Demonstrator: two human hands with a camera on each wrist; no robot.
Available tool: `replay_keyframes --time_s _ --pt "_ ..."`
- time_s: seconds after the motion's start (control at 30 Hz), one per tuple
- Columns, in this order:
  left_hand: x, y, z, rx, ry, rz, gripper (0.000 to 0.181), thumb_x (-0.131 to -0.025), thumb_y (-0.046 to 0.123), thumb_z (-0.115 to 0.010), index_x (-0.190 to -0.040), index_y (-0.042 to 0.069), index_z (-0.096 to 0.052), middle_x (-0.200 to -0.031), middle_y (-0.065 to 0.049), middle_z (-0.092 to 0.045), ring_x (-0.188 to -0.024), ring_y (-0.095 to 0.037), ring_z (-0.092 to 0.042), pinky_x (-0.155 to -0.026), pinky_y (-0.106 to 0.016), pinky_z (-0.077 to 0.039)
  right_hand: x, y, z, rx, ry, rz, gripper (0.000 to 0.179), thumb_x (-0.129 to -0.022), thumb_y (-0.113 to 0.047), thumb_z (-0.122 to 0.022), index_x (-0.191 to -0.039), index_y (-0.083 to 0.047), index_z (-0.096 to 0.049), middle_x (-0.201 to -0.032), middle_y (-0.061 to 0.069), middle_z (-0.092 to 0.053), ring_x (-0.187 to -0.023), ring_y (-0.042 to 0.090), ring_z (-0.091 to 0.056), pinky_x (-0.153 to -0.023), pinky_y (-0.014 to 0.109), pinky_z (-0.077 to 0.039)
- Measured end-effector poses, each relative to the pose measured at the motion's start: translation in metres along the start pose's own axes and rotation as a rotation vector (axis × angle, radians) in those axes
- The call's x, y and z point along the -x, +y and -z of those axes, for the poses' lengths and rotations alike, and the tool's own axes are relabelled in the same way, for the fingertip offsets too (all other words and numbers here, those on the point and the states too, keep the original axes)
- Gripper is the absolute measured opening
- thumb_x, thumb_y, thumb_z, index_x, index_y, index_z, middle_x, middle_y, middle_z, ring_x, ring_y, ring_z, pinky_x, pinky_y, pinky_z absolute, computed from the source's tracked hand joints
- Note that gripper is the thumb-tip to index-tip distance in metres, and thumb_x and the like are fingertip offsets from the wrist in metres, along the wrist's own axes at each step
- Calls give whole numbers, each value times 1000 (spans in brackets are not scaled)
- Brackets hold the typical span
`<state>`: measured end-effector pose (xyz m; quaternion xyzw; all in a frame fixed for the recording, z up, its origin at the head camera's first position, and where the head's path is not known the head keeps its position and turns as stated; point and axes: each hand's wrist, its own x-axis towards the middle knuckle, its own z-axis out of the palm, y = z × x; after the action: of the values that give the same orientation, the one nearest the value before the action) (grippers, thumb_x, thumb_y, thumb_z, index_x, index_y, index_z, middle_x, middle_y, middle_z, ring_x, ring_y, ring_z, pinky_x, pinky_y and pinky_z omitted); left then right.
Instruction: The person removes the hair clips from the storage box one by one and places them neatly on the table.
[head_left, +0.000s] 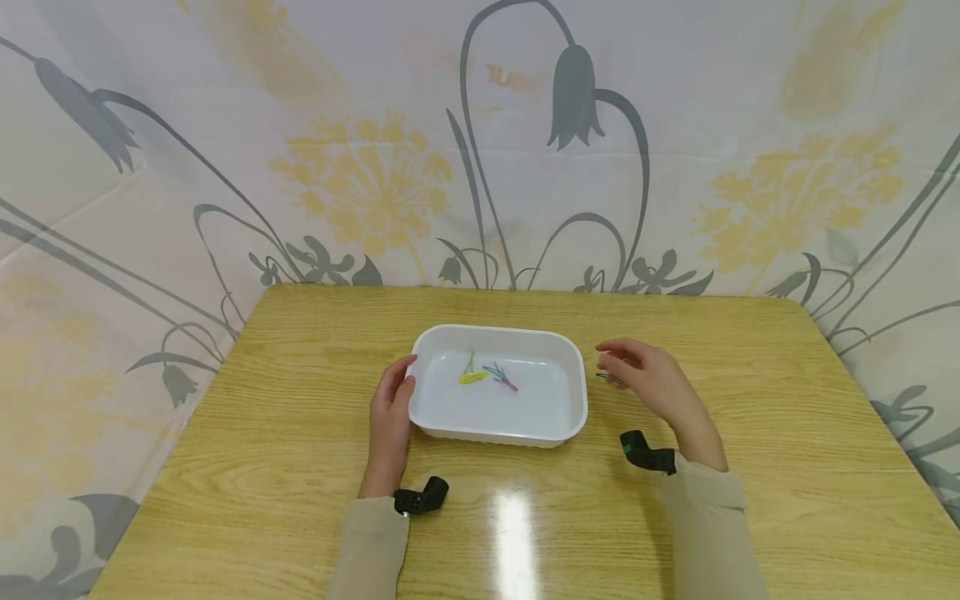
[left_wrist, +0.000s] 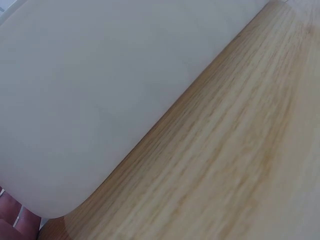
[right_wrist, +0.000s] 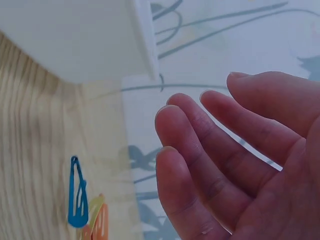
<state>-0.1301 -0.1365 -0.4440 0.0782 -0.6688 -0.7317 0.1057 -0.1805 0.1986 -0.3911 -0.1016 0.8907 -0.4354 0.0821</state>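
Note:
A white plastic tray (head_left: 495,433) sits on the wooden table, with several snap hair clips lying in it. Among these are a yellow hair clip (head_left: 472,377), a thin green one (head_left: 470,362) and a pink one (head_left: 507,384). My left hand (head_left: 390,408) holds the tray's left side, fingers along its outer wall and thumb at the rim. To the right of the tray, my right hand (head_left: 643,373) hovers with nothing in its loosely bent fingers. Near it on the table lie a blue hair clip (right_wrist: 77,197) and an orange one (right_wrist: 101,220), mostly hidden by the hand in the head view.
The wooden table (head_left: 285,450) extends to both sides of the tray. Behind it hangs a white cloth (head_left: 510,192) with grey and yellow flowers. Black wrist cameras (head_left: 422,497) are strapped over the beige sleeves (head_left: 712,533).

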Motion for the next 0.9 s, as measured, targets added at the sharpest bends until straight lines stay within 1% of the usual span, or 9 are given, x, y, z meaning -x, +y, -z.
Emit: replay_keyframes --time_s 0.07,0.2,0.4,0.5,0.63,0.73,0.83,0.9 --pt "0 0 0 -3 0 1 30 -95 13 -41 -123 7 -50 -130 3 -44 -121 -6 -36 -98 -26 -33 0 -4 -2 -31 -7 12 40 -88 -41 -51 -119 -15 -54 -104 10 -62 -86 27 -59 -74 43 -48" --pt "-1 -1 1 -13 3 0 30 -95 13 -41 -123 8 -51 -131 4 -43 -122 -6 -36 -98 -26 -33 -2 -13 -7 -65 -28 47 38 -89 -35 -52 -119 -12 -54 -102 9 -62 -85 26 -59 -72 42 -49" --pt "0 -1 0 -12 3 9 30 -95 14 -41 -122 9 -51 -131 4 -43 -122 -6 -36 -98 -26 -33 -3 -26 -15 -54 -60 103 32 -90 -33 -52 -116 -13 -56 -99 9 -62 -82 25 -58 -70 35 -49" --pt "-1 1 1 -15 10 15 30 -94 14 -42 -122 10 -52 -130 5 -44 -121 -6 -36 -98 -26 -33 -6 -33 -19 -49 -74 128 29 -90 -33 -52 -113 -16 -57 -95 8 -62 -81 26 -58 -71 38 -48" --pt "-6 -12 4 -10 18 17 28 -94 22 -44 -120 18 -54 -129 9 -44 -119 -5 -38 -96 -27 -35 -9 -44 -25 -27 -84 161 27 -89 -35 -54 -111 -20 -58 -88 2 -62 -79 24 -58 -70 39 -48" --pt "-8 -22 5 -2 16 14 27 -93 27 -45 -118 23 -55 -129 11 -44 -119 -5 -39 -96 -28 -36 -12 -50 -28 -12 -91 200 27 -88 -35 -54 -111 -21 -59 -86 0 -62 -77 22 -59 -69 35 -48" --pt "-8 -22 5 -4 8 8 27 -93 28 -45 -118 23 -55 -130 11 -43 -119 -5 -39 -96 -28 -35 -15 -55 -31 5 -104 226 27 -88 -35 -54 -112 -21 -58 -85 -1 -62 -77 22 -59 -70 33 -47" --pt "-8 -22 5 -9 7 7 28 -93 28 -45 -119 23 -54 -130 11 -43 -120 -5 -38 -96 -28 -35 -18 -59 -33 36 -114 232 27 -89 -35 -53 -112 -22 -58 -84 -3 -62 -76 18 -59 -70 32 -47"
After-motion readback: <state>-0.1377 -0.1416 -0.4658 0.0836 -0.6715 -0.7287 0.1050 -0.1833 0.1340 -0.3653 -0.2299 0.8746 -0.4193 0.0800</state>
